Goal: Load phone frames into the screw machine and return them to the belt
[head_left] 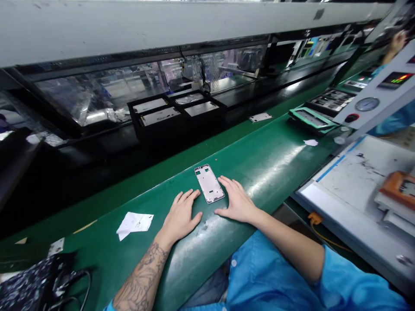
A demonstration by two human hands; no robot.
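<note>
Blue sleeve (359, 276): worn on the right arm, at the near side of the work surface.
Left hand (181, 216): palm down on the green work surface (269, 157), fingers extended and thumb spread toward the right hand. Nothing is gripped. The fingertips point away from the body and stop just short of the lower left edge of the phone frame.
Right hand (236, 201): palm turned down and inward, fingers extended, thumb well apart from them. Nothing is gripped. The index fingertip lies at the right long edge of the phone frame; contact or a slight gap cannot be told.
Paper scrap (134, 224): crumpled, to the left of the left hand, apart from it.
Phone frame (207, 181): flat on the green work surface, ahead of and between the two hands, with its near end in the gap.
Long axis: slanted, the far end leaning left and the near end toward the body and slightly right. Square cut-outs are at the far end.
Nearer hand: the right, judged by its fingertip at the edge; the left is also close.
Second plate (261, 117): well beyond the phone frame, to the right, lying flat.
Black trays (154, 134): beyond the green work surface, to the left, with pale panels (159, 116) inside.
Co-worker's hand (398, 41): far right, raised, well apart from the phone frame.
</note>
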